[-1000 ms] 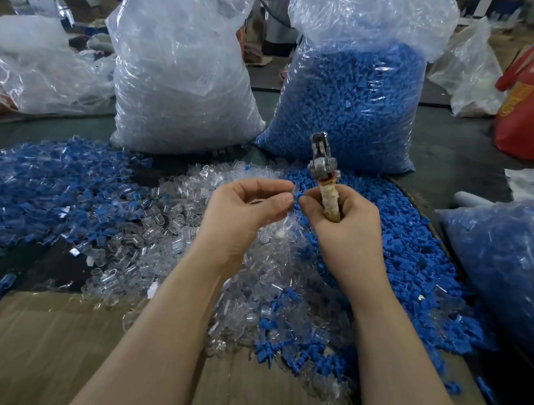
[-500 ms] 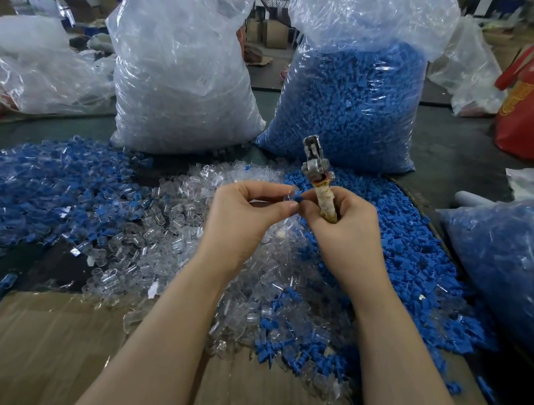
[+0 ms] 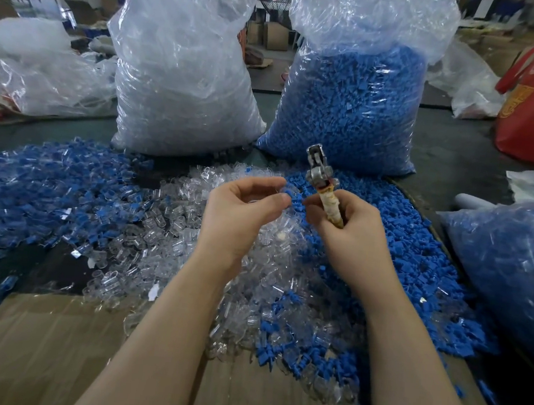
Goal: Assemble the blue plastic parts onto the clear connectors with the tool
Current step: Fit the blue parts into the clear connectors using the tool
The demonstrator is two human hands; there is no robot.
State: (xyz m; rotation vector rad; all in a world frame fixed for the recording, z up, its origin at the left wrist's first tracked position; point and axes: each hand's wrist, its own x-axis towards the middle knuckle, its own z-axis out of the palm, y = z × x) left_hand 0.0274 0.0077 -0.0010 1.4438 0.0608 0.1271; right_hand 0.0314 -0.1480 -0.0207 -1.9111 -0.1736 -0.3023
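My left hand (image 3: 241, 213) pinches a clear connector (image 3: 264, 198); my right hand (image 3: 348, 230) grips the tool (image 3: 322, 185). Assembled pieces (image 3: 30, 184) lie left; loose heaps remain beneath.

We see a dark table (image 3: 454, 162) with flattened cardboard (image 3: 46, 344) at its near edge, loose clear connectors (image 3: 171, 225) mid-table, blue plastic parts (image 3: 417, 267) to their right, assembled pieces (image 3: 30, 184) left, two full bags (image 3: 187, 72) behind.
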